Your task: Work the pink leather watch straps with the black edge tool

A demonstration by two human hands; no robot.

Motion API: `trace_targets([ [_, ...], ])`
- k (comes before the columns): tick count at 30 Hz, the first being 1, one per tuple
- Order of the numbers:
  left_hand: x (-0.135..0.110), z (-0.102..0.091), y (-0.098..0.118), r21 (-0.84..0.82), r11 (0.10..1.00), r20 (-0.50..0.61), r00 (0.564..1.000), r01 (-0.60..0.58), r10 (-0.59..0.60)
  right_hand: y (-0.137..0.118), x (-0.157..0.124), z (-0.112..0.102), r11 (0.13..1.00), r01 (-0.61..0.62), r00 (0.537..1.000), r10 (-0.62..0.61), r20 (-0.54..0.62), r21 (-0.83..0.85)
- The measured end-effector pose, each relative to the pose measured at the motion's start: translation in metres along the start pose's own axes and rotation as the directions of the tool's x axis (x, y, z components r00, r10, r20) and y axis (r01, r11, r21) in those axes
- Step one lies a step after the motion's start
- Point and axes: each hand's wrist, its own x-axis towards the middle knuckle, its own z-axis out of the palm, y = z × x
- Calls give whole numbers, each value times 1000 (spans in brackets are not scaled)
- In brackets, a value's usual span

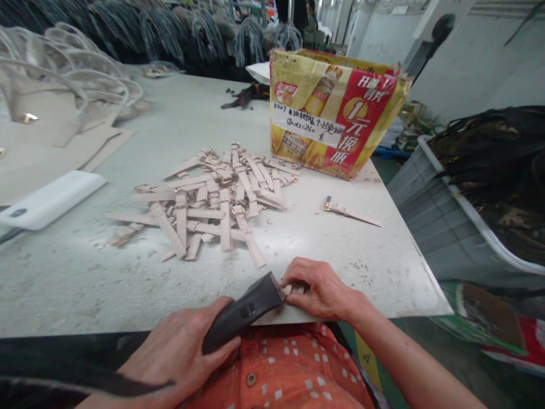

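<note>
My left hand (187, 341) is wrapped round a black hair clipper (244, 312), its wide head pointing right and up. At the table's front edge, the clipper's head meets a small beige strap (294, 289) pinched in my right hand (319, 287). Fingers hide most of that strap. Beyond my hands lies a loose pile of beige buckle straps (213, 199) with gold-coloured buckles. One separate buckle strap (353, 214) rests to the right of the pile.
A yellow and red cardboard box (327, 113) stands at the table's back right. On the left lie a white power bank (51, 199) and beige bag pieces with handles (55, 96). A grey bin (451, 221) of dark material sits beyond the table's right edge.
</note>
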Motion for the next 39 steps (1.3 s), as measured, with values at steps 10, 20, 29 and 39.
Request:
trace_targets([
  [10,-9,4,-8,11,1000,-53,998,21,-20,-11,8,-10,994,29,986,-10,168,-110],
  [20,-11,2,-11,6,1000,-4,1000,4,-4,-7,18,-6,998,-50,986,56,158,-43],
  [29,6,-14,10,170,985,195,978,42,-75,-3,8,5,991,-123,988,128,-82,57],
  [39,5,-3,-12,92,996,84,996,5,-12,-11,9,11,972,-215,967,226,-120,98],
])
